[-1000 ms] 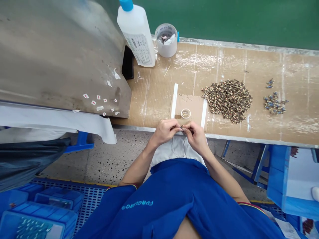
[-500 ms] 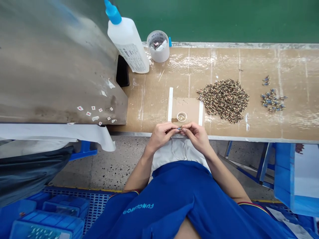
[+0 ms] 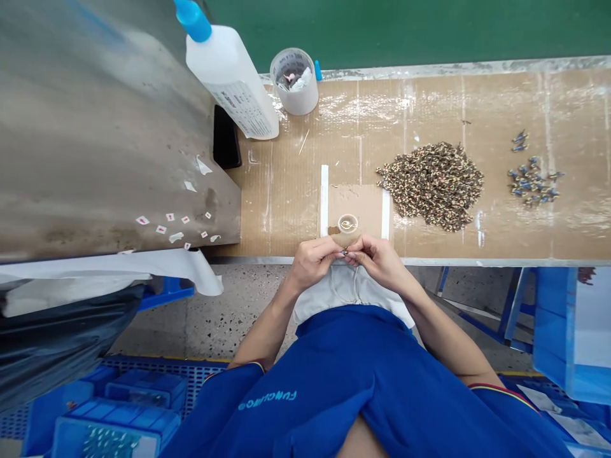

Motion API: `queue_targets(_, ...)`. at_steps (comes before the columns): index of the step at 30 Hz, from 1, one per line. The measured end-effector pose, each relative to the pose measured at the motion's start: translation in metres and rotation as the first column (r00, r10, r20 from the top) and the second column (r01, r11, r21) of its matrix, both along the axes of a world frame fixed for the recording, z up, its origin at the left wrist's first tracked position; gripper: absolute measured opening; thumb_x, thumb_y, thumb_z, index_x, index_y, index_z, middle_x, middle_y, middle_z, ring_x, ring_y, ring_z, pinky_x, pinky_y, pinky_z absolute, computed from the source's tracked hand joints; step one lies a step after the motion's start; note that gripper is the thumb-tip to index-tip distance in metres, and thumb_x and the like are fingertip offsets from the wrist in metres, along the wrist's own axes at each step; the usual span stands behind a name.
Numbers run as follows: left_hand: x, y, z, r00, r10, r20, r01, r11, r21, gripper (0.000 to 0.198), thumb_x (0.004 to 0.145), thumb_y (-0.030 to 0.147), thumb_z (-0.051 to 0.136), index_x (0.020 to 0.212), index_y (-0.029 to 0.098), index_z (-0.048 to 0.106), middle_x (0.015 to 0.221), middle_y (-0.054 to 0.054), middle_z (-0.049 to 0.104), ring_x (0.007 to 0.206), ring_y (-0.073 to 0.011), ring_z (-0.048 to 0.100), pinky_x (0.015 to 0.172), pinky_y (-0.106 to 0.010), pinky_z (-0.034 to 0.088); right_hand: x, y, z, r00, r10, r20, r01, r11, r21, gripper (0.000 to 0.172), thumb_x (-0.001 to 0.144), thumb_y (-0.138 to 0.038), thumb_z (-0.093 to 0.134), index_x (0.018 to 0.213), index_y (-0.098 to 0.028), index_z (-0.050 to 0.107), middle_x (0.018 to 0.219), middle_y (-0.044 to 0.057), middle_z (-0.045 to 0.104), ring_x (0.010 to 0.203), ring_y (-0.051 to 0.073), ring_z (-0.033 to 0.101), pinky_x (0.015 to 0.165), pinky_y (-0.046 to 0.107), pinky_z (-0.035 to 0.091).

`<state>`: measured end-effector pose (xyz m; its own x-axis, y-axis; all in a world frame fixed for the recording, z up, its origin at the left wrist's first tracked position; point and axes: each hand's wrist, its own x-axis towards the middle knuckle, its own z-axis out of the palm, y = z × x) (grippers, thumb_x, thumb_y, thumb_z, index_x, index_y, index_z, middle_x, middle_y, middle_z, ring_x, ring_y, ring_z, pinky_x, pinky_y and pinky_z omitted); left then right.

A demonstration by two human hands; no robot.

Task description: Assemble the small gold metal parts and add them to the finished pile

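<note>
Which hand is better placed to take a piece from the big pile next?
Probably the right hand: the big pile lies beyond it to the right, and the left hand is farther off. Both are at a small part, though.

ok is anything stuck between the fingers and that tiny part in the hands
Nothing visible: the left hand and right hand pinch the small blue-tinged part directly. The small round cup sits just beyond them on the cardboard square, not between. Whatever the fingertips cover is hidden.
</note>
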<state>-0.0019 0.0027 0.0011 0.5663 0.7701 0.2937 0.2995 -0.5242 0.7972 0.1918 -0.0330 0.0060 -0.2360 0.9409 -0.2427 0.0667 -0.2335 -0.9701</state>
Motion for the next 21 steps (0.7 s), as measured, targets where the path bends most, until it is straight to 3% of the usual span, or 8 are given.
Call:
queue_targets(6, 0.003, -0.001, 0.002, 1.0, 0.019, 0.005, -0.02, 0.999, 0.045, 0.026, 0.1, 0.021, 0.053, 0.077, 0.015, 0.065, 0.069, -0.002, 0.065, 0.061, -0.0117, 0.059, 0.057, -0.022, 0.044, 0.001, 0.004, 0.003, 0.999, 0.034, 0.008, -0.033, 0.998, -0.05, 0.02, 0.089, -0.04, 0.063, 0.08, -0.021, 0.061, 0.072, 0.003, 0.071, 0.067, 0.017, 0.068, 0.062, 0.029, 0.055)
queue_targets(15, 0.005, -0.001, 0.001, 0.997, 0.075, -0.021, -0.075, 0.997, 0.009, 0.025, 0.101, 0.025, 0.054, 0.08, 0.016, 0.065, 0.071, -0.002, 0.067, 0.065, -0.0121, 0.062, 0.061, -0.022, 0.049, -0.004, 0.004, -0.004, 0.996, -0.048, -0.072, 0.044, 0.998, -0.051, 0.035, 0.086, -0.055, 0.068, 0.084, -0.021, 0.061, 0.077, 0.004, 0.072, 0.07, 0.016, 0.07, 0.068, 0.03, 0.059)
queue_targets(19, 0.0, -0.012, 0.02, 0.987, 0.155, -0.031, -0.157, 0.986, -0.051, 0.022, 0.096, 0.036, 0.063, 0.101, 0.015, 0.07, 0.084, -0.006, 0.074, 0.068, -0.013, 0.067, 0.057, -0.021, 0.051, -0.003, -0.001, 0.001, 0.994, -0.078, -0.081, 0.075, 0.997, -0.035, 0.037, 0.083, -0.057, 0.071, 0.084, -0.021, 0.063, 0.077, 0.004, 0.073, 0.07, 0.017, 0.071, 0.067, 0.032, 0.06)
queue_targets(21, -0.016, -0.023, 0.036, 0.972, 0.236, -0.014, -0.236, 0.972, -0.009, 0.019, 0.094, 0.033, 0.065, 0.099, 0.016, 0.071, 0.081, -0.005, 0.074, 0.066, -0.0132, 0.068, 0.056, -0.022, 0.051, 0.005, -0.01, 0.01, 0.993, -0.108, -0.045, 0.107, 0.994, -0.014, 0.035, 0.084, -0.055, 0.071, 0.084, -0.021, 0.065, 0.079, 0.005, 0.075, 0.072, 0.019, 0.072, 0.068, 0.033, 0.06)
